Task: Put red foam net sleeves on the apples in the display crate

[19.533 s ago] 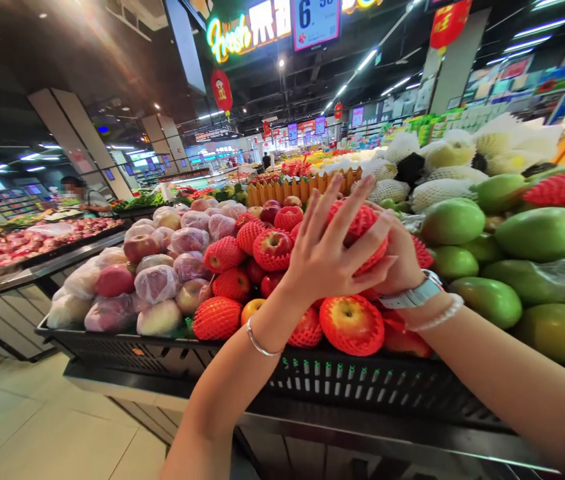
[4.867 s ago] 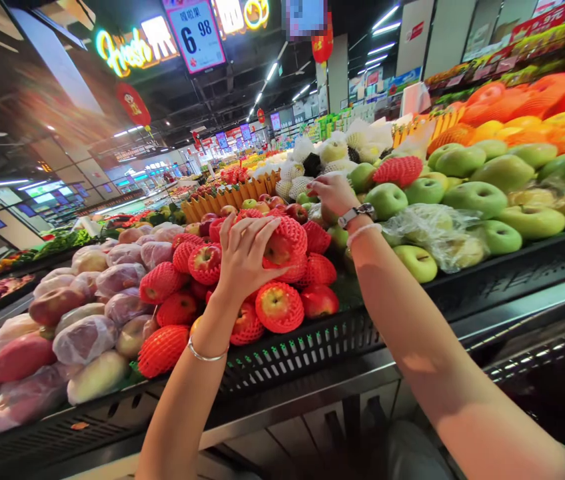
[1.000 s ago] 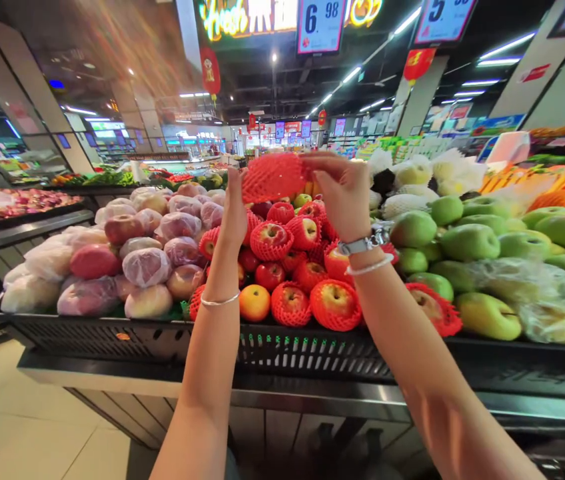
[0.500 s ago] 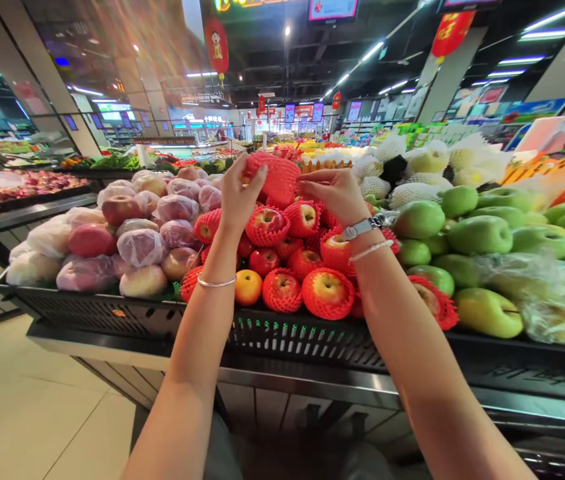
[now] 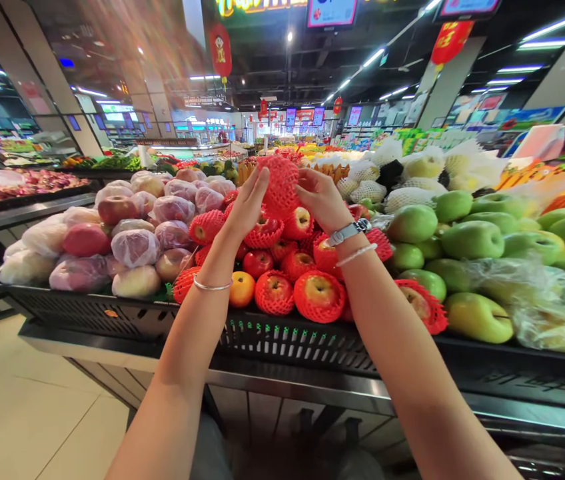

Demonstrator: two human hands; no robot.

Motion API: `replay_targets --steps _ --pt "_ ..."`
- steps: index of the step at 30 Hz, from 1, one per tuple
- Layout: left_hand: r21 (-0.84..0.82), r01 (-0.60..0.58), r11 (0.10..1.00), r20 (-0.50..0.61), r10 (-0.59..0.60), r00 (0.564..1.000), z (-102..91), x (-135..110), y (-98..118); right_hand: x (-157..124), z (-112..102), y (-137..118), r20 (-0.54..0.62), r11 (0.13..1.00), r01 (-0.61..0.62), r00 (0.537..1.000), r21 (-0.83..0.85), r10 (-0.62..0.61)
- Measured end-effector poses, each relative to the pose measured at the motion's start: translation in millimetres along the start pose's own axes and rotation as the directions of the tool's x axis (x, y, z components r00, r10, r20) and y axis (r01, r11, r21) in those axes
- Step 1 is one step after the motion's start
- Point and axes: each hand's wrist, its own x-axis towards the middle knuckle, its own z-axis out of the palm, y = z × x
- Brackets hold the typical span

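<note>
A red foam net sleeve [image 5: 279,185] is held up between both hands above a pile of red apples in foam nets [image 5: 290,267]. My left hand [image 5: 248,200] presses its palm and fingers against the sleeve's left side. From the right, my right hand [image 5: 320,197] grips the sleeve; it wears a watch and a bracelet at the wrist. Whether an apple is inside the sleeve is hidden. The pile lies in a black crate [image 5: 282,337] on the stand.
Plastic-wrapped apples [image 5: 127,247] fill the crate's left part. Green apples [image 5: 472,240] and a clear plastic bag [image 5: 537,287] lie to the right. White-netted fruit [image 5: 412,180] sits behind. More produce stands run along the left, with tiled floor [image 5: 37,413] below.
Both hands have come down a little and closed in on the red sleeve, which now sits rounder between them, just above the pile.
</note>
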Motion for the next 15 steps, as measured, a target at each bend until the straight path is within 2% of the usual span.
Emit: replay_targets --steps 3,5,7,9,11,13,15 --pt "-0.015 0.049 0.999 -0.083 -0.05 0.995 -7.9 -2 15 -1 0 -4 0.044 0.997 -0.028 0.999 0.073 0.025" --pt "0.009 0.027 1.0 -0.105 -0.026 0.994 -17.8 -2 24 -1 -2 -8 -0.007 0.991 -0.043 0.999 0.13 0.044" --pt "0.087 0.043 0.995 -0.067 -0.037 0.997 -28.3 -2 29 0 -5 -11 -0.093 0.984 -0.037 0.994 0.174 0.054" --pt "0.175 0.111 0.978 0.042 -0.12 0.992 -36.3 -4 30 2 -9 -10 -0.172 0.978 -0.027 0.983 0.207 0.064" --pt "0.273 0.153 0.95 0.203 -0.212 0.956 -40.7 -6 29 6 -14 -5 -0.223 0.975 -0.012 0.973 0.224 0.063" --pt "0.417 0.118 0.901 0.359 -0.283 0.889 -42.2 -9 29 11 -19 3 -0.252 0.981 0.013 0.967 0.196 0.037" --pt "0.58 0.039 0.814 0.454 -0.362 0.814 -42.3 -12 30 16 -22 10 -0.269 0.988 0.042 0.963 0.151 0.0"
